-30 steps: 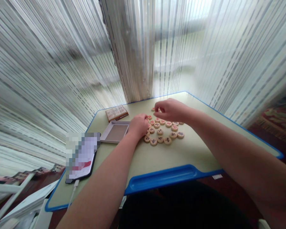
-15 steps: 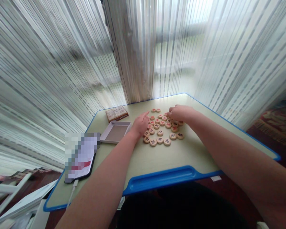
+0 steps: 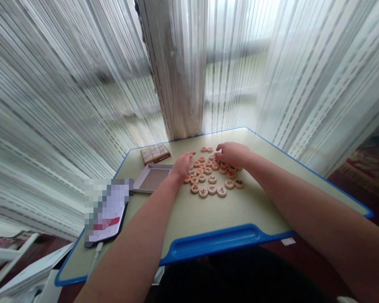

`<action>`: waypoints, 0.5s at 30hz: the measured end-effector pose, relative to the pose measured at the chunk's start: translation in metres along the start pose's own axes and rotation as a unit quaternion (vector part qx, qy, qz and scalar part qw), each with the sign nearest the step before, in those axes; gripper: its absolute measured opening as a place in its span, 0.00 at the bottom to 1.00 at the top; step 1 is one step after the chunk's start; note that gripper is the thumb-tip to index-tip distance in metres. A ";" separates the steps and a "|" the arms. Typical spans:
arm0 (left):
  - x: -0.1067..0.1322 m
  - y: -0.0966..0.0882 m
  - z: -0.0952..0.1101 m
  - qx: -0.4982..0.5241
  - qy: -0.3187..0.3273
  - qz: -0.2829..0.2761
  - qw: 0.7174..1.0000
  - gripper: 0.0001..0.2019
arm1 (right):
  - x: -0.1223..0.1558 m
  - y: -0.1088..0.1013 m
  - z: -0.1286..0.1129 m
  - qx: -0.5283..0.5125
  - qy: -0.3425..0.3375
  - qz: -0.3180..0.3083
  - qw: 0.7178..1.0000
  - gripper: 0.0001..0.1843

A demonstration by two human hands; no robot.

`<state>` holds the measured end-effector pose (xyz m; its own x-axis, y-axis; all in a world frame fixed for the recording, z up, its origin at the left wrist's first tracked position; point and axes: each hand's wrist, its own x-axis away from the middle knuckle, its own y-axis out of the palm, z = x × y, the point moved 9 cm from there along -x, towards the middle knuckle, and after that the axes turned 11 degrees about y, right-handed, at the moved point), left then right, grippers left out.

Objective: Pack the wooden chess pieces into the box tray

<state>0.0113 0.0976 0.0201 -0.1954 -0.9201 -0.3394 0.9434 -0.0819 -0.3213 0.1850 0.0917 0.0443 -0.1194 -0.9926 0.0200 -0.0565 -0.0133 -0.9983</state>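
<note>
Many round wooden Chinese chess pieces (image 3: 212, 179) with red or black characters lie face up in a loose cluster. My left hand (image 3: 182, 166) rests at the cluster's left edge, fingers apart, with no piece visible in it. Over the upper right of the cluster is my right hand (image 3: 234, 153), its thumb and forefinger spread with a gap between them. It covers some pieces, and its other fingertips are hidden. Two red-marked pieces (image 3: 210, 149) lie side by side beyond the rest, between my hands.
The pale table (image 3: 202, 212) has a blue rim and a blue front trough (image 3: 214, 243). An open shallow box tray (image 3: 153, 180) and a printed box lid (image 3: 156, 152) lie to the left. A phone (image 3: 109, 214) with a cable (image 3: 96, 254) is nearer. Striped curtains (image 3: 183, 75) hang behind.
My right hand has shifted left over the pieces and its fingers have opened. My left hand has moved slightly left, uncovering pieces at the cluster's left side.
</note>
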 end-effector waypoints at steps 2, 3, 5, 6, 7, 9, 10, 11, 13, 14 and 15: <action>0.002 0.000 -0.003 0.070 -0.025 0.018 0.997 0.18 | -0.001 0.001 0.001 -0.004 0.002 0.001 1.000 0.20; 0.003 0.001 -0.003 0.098 -0.037 0.024 0.994 0.17 | -0.002 0.001 0.002 -0.006 0.002 0.002 1.000 0.19; 0.005 0.002 -0.003 0.140 -0.058 0.034 0.988 0.16 | -0.002 0.001 0.002 -0.010 0.006 0.005 1.000 0.18; 0.006 0.002 -0.004 0.155 -0.067 0.039 0.985 0.15 | -0.002 0.000 0.002 -0.013 0.008 0.007 1.000 0.17; 0.007 0.002 -0.005 0.162 -0.076 0.044 0.983 0.14 | -0.002 0.000 0.003 -0.017 0.012 0.010 1.000 0.17; 0.007 0.001 -0.006 0.149 -0.083 0.054 0.984 0.13 | -0.001 -0.002 0.004 -0.026 0.019 0.019 0.999 0.18; 0.007 0.001 -0.006 0.131 -0.077 0.051 0.987 0.13 | -0.001 -0.003 0.004 -0.032 0.022 0.025 0.999 0.19; 0.006 0.001 -0.005 0.105 -0.063 0.041 0.992 0.13 | -0.001 -0.004 0.005 -0.037 0.023 0.031 0.999 0.19; 0.004 0.005 0.002 0.033 -0.011 0.000 0.999 0.15 | -0.002 -0.004 0.006 -0.047 0.021 0.042 0.998 0.19; 0.003 0.007 0.008 -0.016 0.028 -0.021 0.999 0.16 | -0.003 -0.004 0.005 -0.052 0.017 0.045 0.997 0.19; 0.003 0.010 0.015 -0.068 0.067 -0.039 0.995 0.16 | -0.003 -0.004 0.005 -0.057 0.012 0.048 0.997 0.19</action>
<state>0.0239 0.0885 0.0289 -0.3085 -0.8533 -0.4204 0.8810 -0.0897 -0.4646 0.1905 0.0944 0.0476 -0.1541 -0.9853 -0.0736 -0.1548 0.0976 -0.9831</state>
